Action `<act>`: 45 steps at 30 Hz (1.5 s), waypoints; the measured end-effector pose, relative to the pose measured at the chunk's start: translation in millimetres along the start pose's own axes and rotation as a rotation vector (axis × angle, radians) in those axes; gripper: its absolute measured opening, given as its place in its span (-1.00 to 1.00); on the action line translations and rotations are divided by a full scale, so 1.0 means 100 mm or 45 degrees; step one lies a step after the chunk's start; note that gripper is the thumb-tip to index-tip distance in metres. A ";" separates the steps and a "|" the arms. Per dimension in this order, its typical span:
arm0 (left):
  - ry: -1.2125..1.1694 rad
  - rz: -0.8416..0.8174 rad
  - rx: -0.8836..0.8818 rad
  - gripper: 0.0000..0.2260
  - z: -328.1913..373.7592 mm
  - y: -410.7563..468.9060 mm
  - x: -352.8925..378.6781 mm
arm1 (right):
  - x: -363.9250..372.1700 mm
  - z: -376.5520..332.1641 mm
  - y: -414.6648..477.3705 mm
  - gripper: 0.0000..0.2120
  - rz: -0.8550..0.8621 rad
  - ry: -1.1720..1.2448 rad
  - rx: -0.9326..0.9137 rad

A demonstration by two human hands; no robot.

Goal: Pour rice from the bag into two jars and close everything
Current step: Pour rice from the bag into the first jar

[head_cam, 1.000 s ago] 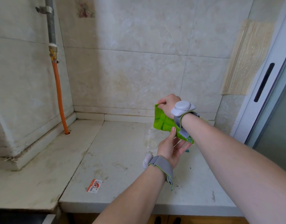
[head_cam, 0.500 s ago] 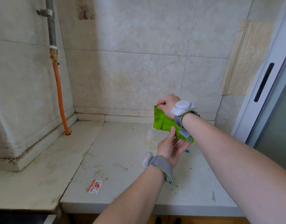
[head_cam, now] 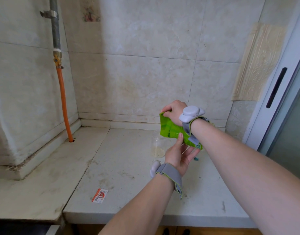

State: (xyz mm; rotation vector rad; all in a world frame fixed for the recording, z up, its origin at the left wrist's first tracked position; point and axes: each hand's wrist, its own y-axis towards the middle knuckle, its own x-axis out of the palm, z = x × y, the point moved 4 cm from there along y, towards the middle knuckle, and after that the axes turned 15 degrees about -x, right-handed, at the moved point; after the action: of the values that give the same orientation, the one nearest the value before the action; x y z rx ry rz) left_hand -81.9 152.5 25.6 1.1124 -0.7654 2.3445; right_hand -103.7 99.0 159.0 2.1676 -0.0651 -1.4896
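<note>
Two hands are holding the green rice bag point(head_cam: 171, 130) over the clear jar point(head_cam: 157, 146), far right on the counter point(head_cam: 129, 167). The right hand point(head_cam: 175, 111) is pinching its top corner and the left hand point(head_cam: 178, 154) is gripping its lower edge (little rice is lying inside the jar). Pouring well likely means tilting slowly with the bag's mouth centred over the rim.

R hand point(head_cam: 175, 110) pinches top corner of green bag point(head_cam: 170, 131), held tilted; L hand point(head_cam: 178, 154) holds its lower edge. Clear jar point(head_cam: 156, 147) just beside, rice at btm.
</note>
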 end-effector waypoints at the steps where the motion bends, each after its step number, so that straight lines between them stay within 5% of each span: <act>1: -0.004 -0.005 0.000 -0.77 0.00 0.00 0.01 | -0.01 -0.01 0.00 -0.78 0.004 -0.003 -0.002; 45: 0.003 -0.034 0.002 -0.76 0.04 -0.04 0.06 | -0.08 -0.08 0.00 -0.78 0.006 0.006 0.003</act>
State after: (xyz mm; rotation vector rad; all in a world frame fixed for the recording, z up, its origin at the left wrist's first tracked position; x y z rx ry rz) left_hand -81.2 153.7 33.3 1.1139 -0.7431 2.3241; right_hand -100.1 104.4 167.8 2.1716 -0.0703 -1.4825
